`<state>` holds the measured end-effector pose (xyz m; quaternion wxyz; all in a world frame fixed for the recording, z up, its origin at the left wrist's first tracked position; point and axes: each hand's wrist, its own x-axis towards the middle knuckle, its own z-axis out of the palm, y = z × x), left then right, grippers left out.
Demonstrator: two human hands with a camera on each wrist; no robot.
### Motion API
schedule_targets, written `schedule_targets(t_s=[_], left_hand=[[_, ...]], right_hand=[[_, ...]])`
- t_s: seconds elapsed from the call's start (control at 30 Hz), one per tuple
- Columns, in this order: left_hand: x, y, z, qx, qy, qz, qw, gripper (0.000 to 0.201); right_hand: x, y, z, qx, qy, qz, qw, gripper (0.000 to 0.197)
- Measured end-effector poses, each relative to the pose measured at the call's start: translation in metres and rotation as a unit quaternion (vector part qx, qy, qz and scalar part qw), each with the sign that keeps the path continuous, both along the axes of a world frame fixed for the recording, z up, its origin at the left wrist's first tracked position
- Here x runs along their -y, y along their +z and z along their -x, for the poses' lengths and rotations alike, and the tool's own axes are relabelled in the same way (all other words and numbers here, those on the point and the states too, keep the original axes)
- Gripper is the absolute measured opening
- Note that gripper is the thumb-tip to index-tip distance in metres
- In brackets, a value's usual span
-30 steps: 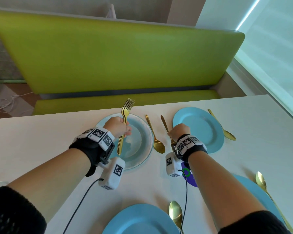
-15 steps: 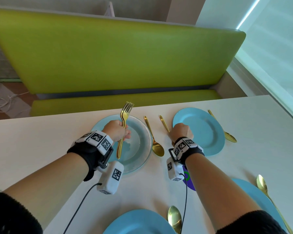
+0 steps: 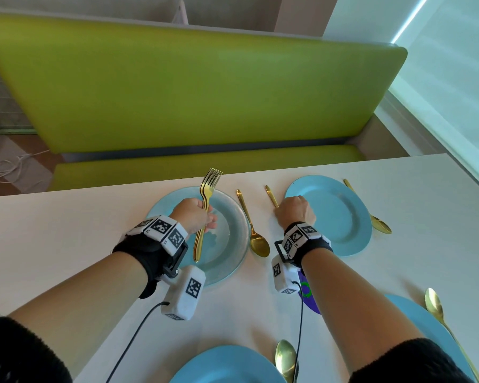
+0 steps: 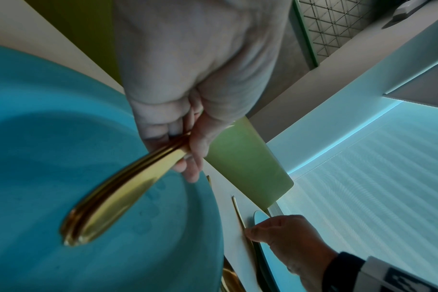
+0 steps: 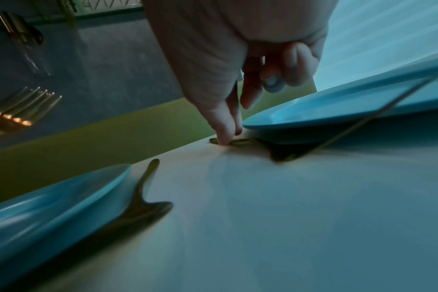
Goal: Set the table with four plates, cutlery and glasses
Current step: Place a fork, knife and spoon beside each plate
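My left hand (image 3: 194, 217) grips a bundle of gold forks (image 3: 209, 186) by the handles (image 4: 118, 199). The tines point away, above the far left blue plate (image 3: 161, 208). My right hand (image 3: 295, 214) is down on the table just left of the far right blue plate (image 3: 340, 217). Its thumb and forefinger (image 5: 224, 136) pinch a gold fork (image 3: 271, 196) that lies flat on the table. My hand hides the fork's head in the head view. A gold spoon (image 3: 256, 239) lies between the two far plates, and another spoon (image 3: 376, 222) lies right of the far right plate.
Two more blue plates sit at the near edge (image 3: 227, 366) and near right (image 3: 415, 322), each with a gold spoon (image 3: 286, 357) (image 3: 437, 308) to its right. A purple item (image 3: 309, 297) lies under my right forearm. A green bench (image 3: 194, 87) runs behind the table.
Little has moved. My right hand stays low over the fork beside the far right plate. My left hand keeps the forks over the far left plate, a touch lower.
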<state>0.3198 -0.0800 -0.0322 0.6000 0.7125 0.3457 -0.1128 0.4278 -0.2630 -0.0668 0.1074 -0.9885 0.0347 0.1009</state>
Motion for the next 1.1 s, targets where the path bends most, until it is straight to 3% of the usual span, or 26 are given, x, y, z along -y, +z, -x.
schedule_targets(t_s=[0.23,0.77,0.87,0.97,1.1], left_hand=[[-0.003,-0.001,0.002,0.004,0.002,0.002,1.0,0.012],[-0.007,-0.005,0.016,0.005,0.016,0.031,0.999,0.018],[-0.007,-0.003,0.023,0.006,0.017,0.039,0.999,0.02],[-0.006,-0.001,0.03,0.003,0.012,0.035,0.999,0.02],[-0.011,0.003,0.042,-0.01,-0.028,0.03,0.999,0.024]], right_hand=[[-0.009,0.0,-0.002,-0.009,-0.001,0.034,0.999,0.023],[-0.014,0.013,0.003,0.001,-0.014,-0.01,1.0,0.024],[-0.026,0.026,0.023,0.019,0.085,-0.038,0.995,0.029],[-0.045,0.037,0.06,0.022,0.217,-0.11,0.97,0.027],[-0.07,0.041,0.101,0.023,0.318,-0.16,0.934,0.03]])
